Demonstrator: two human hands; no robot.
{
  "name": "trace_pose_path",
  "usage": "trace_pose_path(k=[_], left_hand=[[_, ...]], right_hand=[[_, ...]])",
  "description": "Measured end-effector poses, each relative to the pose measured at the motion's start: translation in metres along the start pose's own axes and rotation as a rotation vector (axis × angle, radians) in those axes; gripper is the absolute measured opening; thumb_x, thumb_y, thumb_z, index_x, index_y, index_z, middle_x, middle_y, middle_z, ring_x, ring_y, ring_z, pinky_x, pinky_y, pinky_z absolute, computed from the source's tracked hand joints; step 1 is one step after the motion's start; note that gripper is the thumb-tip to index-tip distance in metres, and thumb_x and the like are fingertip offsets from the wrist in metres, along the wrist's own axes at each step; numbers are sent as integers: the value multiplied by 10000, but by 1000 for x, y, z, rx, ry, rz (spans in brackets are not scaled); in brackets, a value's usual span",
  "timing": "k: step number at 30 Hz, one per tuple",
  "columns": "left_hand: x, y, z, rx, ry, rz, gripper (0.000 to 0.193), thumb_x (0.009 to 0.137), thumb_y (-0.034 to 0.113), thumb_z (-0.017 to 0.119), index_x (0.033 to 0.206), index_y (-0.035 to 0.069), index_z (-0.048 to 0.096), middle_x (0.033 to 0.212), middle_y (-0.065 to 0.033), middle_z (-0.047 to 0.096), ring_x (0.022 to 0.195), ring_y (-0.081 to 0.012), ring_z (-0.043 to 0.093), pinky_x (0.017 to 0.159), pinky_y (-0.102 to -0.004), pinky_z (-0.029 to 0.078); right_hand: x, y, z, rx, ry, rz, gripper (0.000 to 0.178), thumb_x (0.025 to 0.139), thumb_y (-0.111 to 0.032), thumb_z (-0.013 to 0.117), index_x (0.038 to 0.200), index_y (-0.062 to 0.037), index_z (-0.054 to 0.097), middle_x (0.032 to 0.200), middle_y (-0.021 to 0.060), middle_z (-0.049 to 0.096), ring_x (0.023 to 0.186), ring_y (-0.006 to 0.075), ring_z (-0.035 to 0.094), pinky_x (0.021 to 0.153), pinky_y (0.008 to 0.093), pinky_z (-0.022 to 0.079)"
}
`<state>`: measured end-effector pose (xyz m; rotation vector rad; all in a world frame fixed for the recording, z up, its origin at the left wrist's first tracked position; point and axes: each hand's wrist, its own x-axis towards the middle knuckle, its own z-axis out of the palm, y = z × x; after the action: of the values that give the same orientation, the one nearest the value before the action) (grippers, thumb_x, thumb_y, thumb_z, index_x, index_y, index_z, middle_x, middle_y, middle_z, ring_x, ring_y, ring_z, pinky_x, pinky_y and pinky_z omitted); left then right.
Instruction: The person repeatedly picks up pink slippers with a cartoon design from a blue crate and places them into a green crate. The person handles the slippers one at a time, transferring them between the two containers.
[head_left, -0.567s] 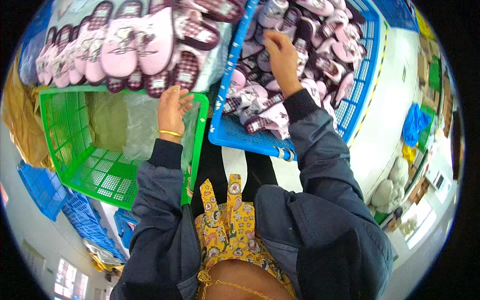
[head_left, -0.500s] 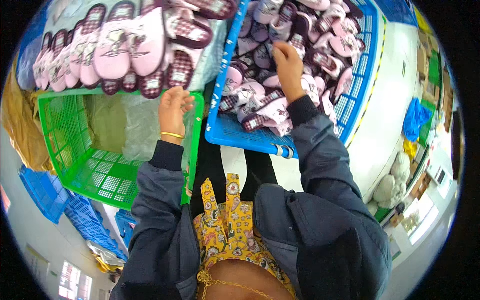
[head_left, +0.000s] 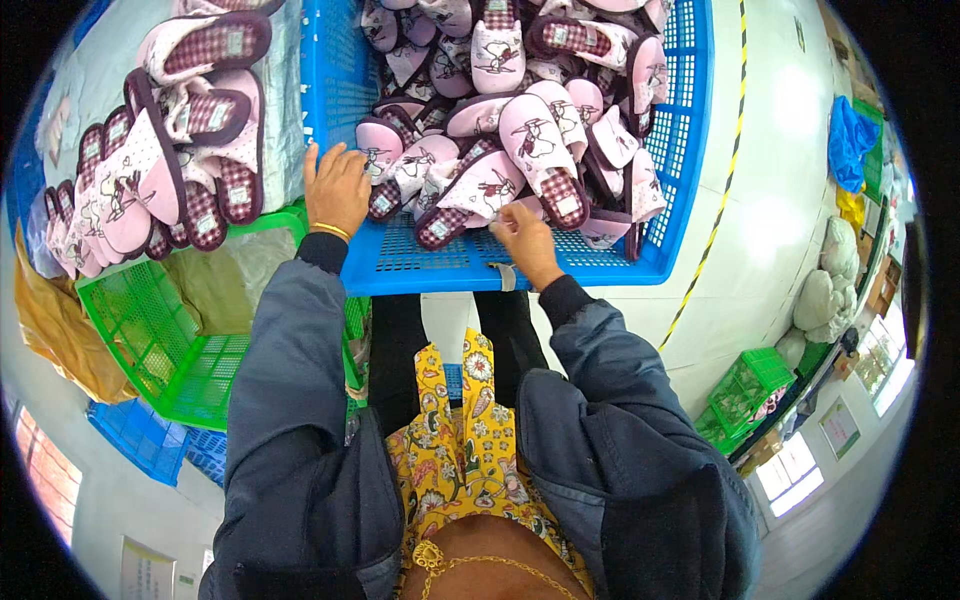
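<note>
A person in a dark jacket is standing over a blue crate (head_left: pixel 440 262) heaped with pink slippers (head_left: pixel 520 150). Their left hand (head_left: pixel 336 188) is resting on the crate's left wall, fingers curled over the rim and gripping it, with a gold bangle (head_left: pixel 330 231) showing at the wrist. Their right hand (head_left: pixel 524 240) is reaching into the crate near its front edge, fingertips pinched on the heel end of one pink slipper (head_left: pixel 483 189) that is lying sole-down at the near side of the pile; the thumb and fingers are closing on it, though exactly how tightly I cannot tell.

The slippers are pink with dark checked trim and a small cartoon figure on the top, and they are lying jumbled, some upside down with their checked soles showing. To the left of the blue crate, a second batch of the same slippers (head_left: pixel 170 170) is sitting stacked in neat rows on a grey surface. Below that stack, a green crate (head_left: pixel 150 330) is standing with a clear plastic liner (head_left: pixel 230 275) inside it. More blue crates (head_left: pixel 150 445) are lying on the floor beneath. Off to the right, a yellow and black stripe (head_left: pixel 725 190) is running along the pale floor.
</note>
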<state>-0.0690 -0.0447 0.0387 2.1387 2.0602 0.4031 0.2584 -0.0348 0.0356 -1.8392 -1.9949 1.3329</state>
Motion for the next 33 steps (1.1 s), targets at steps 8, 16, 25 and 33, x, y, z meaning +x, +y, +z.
trace_pose_path(k=[8,16,25,33], left_hand=[[-18,102,52,-305,-374,-150,644,675,258,793,1230,59,533,1132,-146,607,1074,-335,554,919,-460,427],[-11,138,90,-216,-445,-448,505,768,224,710,1212,44,548,1083,-174,618,1042,-359,571,861,-471,465],[-30,131,84,-276,-259,-494,226,786,128,632,995,49,599,982,-158,609,987,-359,570,820,-473,464],[-43,79,74,-360,-229,-793,264,855,136,570,1086,13,610,1089,-214,618,1041,-397,564,903,-446,450]], right_hand=[[6,6,2,224,259,64,235,802,-95,711,1007,-30,618,869,113,640,746,257,636,695,360,514],[22,17,-40,192,363,-44,180,835,-31,689,1000,-15,619,877,80,623,727,157,614,674,280,509],[0,-28,-9,116,-52,-57,434,785,-219,777,1133,-42,587,908,91,604,695,214,612,647,349,512],[16,-26,11,108,9,-131,272,839,-160,710,1070,-54,614,913,98,626,748,223,620,677,351,512]])
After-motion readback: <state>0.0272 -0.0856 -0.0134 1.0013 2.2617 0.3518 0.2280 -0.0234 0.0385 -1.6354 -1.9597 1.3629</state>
